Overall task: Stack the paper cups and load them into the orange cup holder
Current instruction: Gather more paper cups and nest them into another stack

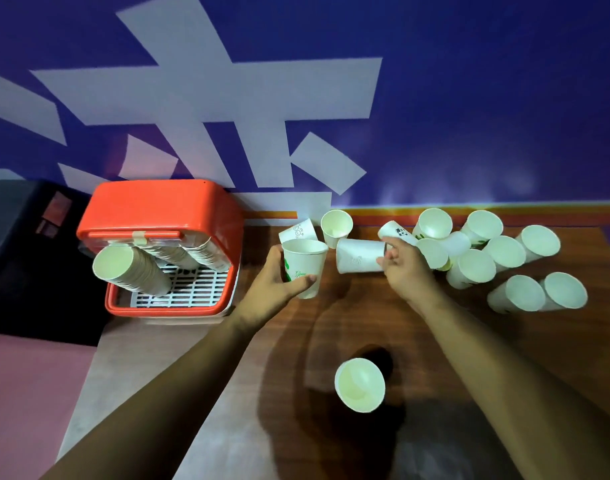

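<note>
Cups meet at the frame's centre: the left hand [276,282] is clamped around an upright green-printed cup [303,266], mouth up, while the right hand [404,268] pinches a sideways cup [360,259] just right of it, long axis level across the tabletop [331,327]. Nesting likely needs the sideways cup tipped upright. At middle left waits the orange cup holder [158,216], nearer the left hand.
</note>
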`<state>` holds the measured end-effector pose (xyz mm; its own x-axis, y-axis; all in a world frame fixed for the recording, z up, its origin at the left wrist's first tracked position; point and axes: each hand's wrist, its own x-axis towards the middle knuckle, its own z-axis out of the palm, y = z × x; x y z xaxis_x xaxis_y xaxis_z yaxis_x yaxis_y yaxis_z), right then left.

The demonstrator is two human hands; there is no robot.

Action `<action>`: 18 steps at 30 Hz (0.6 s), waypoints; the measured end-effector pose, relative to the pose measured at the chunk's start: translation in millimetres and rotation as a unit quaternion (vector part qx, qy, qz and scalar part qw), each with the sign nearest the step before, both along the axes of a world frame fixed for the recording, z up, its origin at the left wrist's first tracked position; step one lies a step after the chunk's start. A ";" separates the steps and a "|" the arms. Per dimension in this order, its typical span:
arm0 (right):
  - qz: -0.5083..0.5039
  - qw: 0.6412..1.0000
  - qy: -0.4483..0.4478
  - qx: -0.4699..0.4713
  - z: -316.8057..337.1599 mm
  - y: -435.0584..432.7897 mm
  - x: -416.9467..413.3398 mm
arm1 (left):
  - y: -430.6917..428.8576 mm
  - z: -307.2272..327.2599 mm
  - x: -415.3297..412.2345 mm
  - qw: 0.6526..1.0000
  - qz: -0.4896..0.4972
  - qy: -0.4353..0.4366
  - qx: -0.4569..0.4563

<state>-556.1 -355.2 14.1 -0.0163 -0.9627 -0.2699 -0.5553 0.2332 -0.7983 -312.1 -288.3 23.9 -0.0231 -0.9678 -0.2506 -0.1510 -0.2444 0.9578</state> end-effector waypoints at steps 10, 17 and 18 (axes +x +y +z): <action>-0.094 0.886 -0.426 0.155 51.5 86.9 -19.8 | 47.8 58.6 -30.3 0.995 -0.054 0.085 0.000; -0.044 0.961 -0.237 0.134 60.8 124.3 -24.1 | 82.7 73.3 -51.5 0.984 -0.006 0.180 -0.001; -0.029 0.975 -0.188 0.119 61.9 128.1 -24.1 | 85.6 74.4 -54.0 0.982 -0.001 0.191 0.003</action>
